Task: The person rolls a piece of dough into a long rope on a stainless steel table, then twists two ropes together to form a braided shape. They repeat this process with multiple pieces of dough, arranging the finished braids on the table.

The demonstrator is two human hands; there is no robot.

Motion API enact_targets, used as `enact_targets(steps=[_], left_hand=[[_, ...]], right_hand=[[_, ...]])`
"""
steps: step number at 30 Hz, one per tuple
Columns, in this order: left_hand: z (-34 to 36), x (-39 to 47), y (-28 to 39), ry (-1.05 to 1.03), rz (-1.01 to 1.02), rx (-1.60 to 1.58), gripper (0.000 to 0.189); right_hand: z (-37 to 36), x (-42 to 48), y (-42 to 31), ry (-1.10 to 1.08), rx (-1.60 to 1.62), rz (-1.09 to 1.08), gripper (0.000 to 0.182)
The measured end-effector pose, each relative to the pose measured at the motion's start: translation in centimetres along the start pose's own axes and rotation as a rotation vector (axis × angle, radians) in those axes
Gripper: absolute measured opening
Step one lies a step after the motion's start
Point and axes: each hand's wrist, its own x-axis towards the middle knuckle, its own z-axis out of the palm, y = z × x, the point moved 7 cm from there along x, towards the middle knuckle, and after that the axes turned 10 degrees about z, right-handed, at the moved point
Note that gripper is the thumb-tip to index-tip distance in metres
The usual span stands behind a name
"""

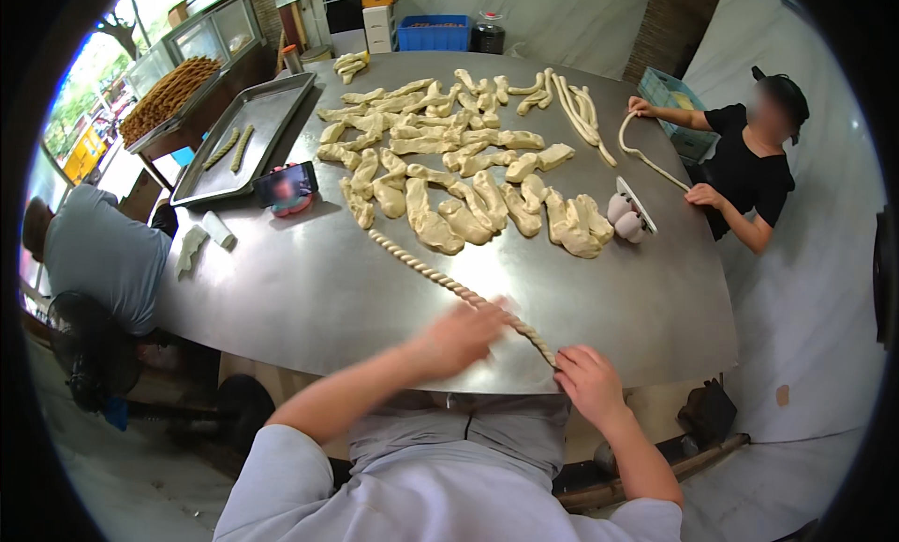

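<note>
A long twisted rope of dough (449, 283) lies diagonally over the steel table (302, 310), from the dough pieces down to the near edge. My left hand (467, 335), blurred, is over or against its middle-lower part; whether the fingers grip it is unclear. The near end of the rope is pinched between the fingers of my right hand (586, 380). Beyond the rope, many pale dough pieces (435, 219) lie spread and partly overlapping. Several long smooth dough strands (576, 114) lie together at the back right.
At the right edge a co-worker (758, 149) holds a dough strand (650, 159). Another person (105, 254) sits at the left. A metal tray (263, 131) with two greenish twists, a propped phone (286, 185), a second stand (632, 212) and a white roll (218, 230) are on the table.
</note>
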Motion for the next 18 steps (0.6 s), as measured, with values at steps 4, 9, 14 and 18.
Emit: enact_targets(steps=[4, 9, 14, 18], left_hand=[[-6.1, -11.0, -15.5, 0.438, -0.406, 0.367, 0.036], [-7.4, -17.1, -19.2, 0.230, -0.473, 0.502, 0.013], [-8.3, -24.8, -15.0, 0.390, -0.286, 0.447, 0.030], [-7.8, -23.2, -15.6, 0.340, -0.689, 0.263, 0.046]], right_hand=[[0.1, 1.8, 1.0, -0.005, 0.052, -0.007, 0.024], [-1.3, 5.9, 6.2, 0.035, -0.098, 0.200, 0.022], [4.1, -2.3, 1.7, -0.026, -0.455, -0.012, 0.055], [3.6, 7.3, 6.4, 0.150, -0.402, 0.307, 0.058]])
